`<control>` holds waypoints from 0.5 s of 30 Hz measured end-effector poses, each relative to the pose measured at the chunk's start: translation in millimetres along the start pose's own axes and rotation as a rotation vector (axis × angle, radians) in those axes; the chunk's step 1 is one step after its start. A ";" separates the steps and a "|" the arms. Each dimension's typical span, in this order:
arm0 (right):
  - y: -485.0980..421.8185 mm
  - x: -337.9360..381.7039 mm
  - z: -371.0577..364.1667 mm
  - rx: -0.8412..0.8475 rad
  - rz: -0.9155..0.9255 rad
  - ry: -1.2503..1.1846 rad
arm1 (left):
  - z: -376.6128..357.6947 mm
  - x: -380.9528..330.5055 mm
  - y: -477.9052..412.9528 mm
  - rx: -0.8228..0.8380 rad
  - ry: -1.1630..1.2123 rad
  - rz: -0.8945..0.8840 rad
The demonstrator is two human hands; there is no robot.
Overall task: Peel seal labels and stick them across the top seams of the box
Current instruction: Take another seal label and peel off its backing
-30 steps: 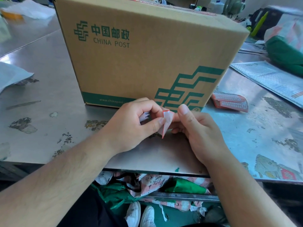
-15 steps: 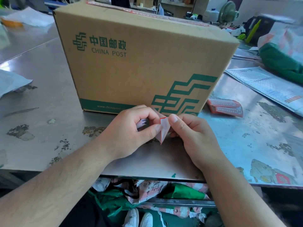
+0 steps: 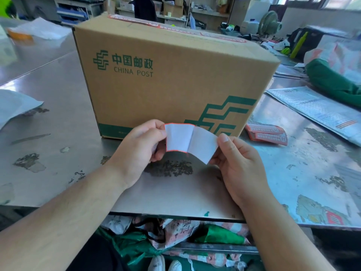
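On the far left a white sheet (image 3: 13,106) is lying over the bench (image 3: 64,106) edge, with bare scuffed steel opening out between it and the box (image 3: 175,79). We are pinching the left end of the label (image 3: 190,140) with our left hand (image 3: 140,151), thumb and forefinger pressed together on its red-edged corner. The label is hanging in the air just in front of the box's lower face, its white back toward us, creased down the middle. Our right hand (image 3: 238,161) is pinching the other end, the thumb on top. Under both hands the bench is lying bare up to its near edge. The box is standing upright, red printed strips showing along its top. To its right a small stack of labels (image 3: 266,133) is resting just beside the box corner, a grey mailer (image 3: 316,108) farther right. Behind, shelves and a fan (image 3: 270,22) are filling a cluttered room.
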State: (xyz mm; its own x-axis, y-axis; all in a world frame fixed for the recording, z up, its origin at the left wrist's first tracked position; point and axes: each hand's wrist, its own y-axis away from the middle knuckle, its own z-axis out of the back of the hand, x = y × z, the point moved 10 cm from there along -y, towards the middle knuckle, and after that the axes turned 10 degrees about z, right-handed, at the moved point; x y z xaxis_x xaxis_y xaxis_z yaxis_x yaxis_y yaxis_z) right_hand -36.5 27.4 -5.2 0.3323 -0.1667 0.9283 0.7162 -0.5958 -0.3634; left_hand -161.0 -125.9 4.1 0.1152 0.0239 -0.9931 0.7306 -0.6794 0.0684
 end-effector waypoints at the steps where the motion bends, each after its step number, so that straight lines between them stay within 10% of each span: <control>1: 0.4 1.8 -0.9 0.005 0.013 0.008 | -2.0 -0.6 0.3 0.010 -0.035 -0.011; 8: 4.7 16.1 -12.9 0.121 0.106 0.181 | -31.3 -7.8 12.3 0.164 -0.351 -0.153; 15: 2.4 5.7 -4.8 0.043 0.029 0.047 | 1.2 -3.7 3.7 -0.058 -0.222 -0.099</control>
State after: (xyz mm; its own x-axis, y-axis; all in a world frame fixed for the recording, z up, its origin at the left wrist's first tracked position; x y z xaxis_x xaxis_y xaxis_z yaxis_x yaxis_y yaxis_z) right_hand -35.8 21.2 -0.4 0.3253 -0.2208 0.9195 0.7327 -0.5559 -0.3926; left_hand -159.5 -129.4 7.9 -0.1050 -0.0781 -0.9914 0.7691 -0.6383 -0.0312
